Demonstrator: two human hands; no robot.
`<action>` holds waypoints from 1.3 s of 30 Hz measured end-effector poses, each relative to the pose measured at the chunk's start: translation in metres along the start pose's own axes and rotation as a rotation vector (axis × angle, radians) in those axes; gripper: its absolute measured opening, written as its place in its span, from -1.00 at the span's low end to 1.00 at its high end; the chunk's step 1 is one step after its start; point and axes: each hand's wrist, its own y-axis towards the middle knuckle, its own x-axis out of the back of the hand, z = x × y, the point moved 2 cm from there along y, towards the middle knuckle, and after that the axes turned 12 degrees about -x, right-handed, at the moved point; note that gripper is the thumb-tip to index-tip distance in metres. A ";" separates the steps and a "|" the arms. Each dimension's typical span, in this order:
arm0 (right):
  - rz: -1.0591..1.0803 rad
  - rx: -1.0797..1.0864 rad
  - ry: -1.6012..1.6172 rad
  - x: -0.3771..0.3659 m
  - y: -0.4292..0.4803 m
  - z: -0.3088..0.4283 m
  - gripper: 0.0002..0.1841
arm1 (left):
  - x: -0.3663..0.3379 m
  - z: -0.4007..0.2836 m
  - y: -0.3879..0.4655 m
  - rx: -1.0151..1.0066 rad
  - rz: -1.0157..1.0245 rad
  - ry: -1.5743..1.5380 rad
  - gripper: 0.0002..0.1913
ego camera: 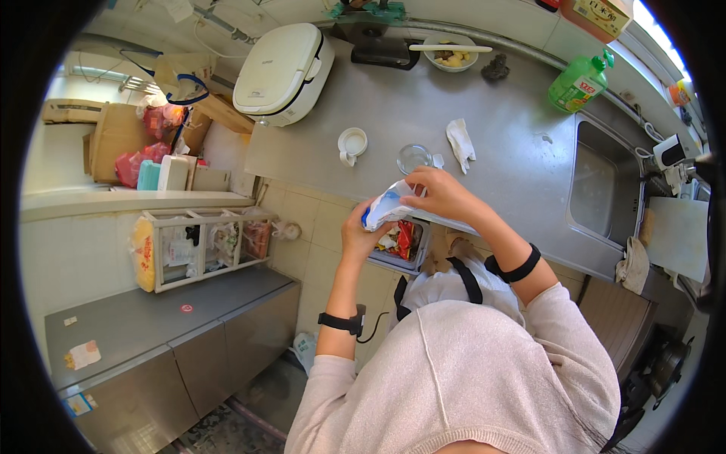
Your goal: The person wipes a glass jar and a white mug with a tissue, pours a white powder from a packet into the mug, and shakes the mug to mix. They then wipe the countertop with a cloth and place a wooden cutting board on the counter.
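Observation:
My left hand point(357, 232) grips a white-and-blue plastic packet point(388, 207) in front of the counter's edge. The thumb and fingers of my right hand point(445, 192) pinch the packet's upper edge, where it looks opened. Its contents cannot be made out. Just beyond my right hand, a round clear glass container point(414, 158) rests on the counter, with a small white piece point(438, 161) beside it. A white cup-like lid point(353, 142) lies further left, a crumpled white tissue point(460, 143) to the right. Below the packet is a bin point(422, 252) holding red wrappers point(404, 239).
The steel counter point(510, 142) carries a white rice cooker point(278, 74), a bowl of food pieces point(451, 61) with a pale utensil across it, and a green soap bottle point(578, 85). A sink point(601, 181) lies right. A white rack point(198, 249) stands left.

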 end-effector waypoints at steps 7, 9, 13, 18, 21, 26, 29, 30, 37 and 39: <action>-0.283 0.086 0.028 -0.003 0.017 -0.011 -0.82 | -0.009 -0.002 0.004 0.029 -0.021 -0.069 -0.41; -0.169 -0.167 0.483 -0.011 0.028 -0.035 -0.79 | -0.009 0.001 0.005 0.105 -0.022 -0.137 -0.43; -0.030 -0.404 0.574 -0.045 0.019 -0.076 -0.69 | -0.002 0.007 0.011 0.189 -0.003 -0.246 -0.46; 0.131 -0.350 0.628 -0.094 0.009 -0.084 -0.56 | 0.004 0.010 0.032 0.200 0.094 -0.184 -0.47; 0.123 -0.330 0.778 -0.100 0.017 -0.075 -0.54 | 0.006 0.014 0.051 0.236 0.203 -0.120 -0.47; 0.158 -0.420 0.771 -0.105 0.025 -0.061 -0.50 | 0.007 0.015 0.077 0.250 0.303 0.025 -0.46; 0.195 -0.450 0.919 -0.110 0.030 -0.059 -0.46 | 0.010 0.014 0.089 0.279 0.379 0.102 -0.47; 0.210 -0.473 0.977 -0.112 0.032 -0.060 -0.45 | 0.011 0.014 0.093 0.270 0.407 0.127 -0.47; 0.205 -0.534 1.147 -0.118 0.041 -0.063 -0.41 | 0.006 0.012 0.105 0.231 0.475 0.306 -0.49; 0.200 -0.512 1.177 -0.117 0.042 -0.062 -0.41 | 0.005 0.008 0.108 0.228 0.491 0.354 -0.49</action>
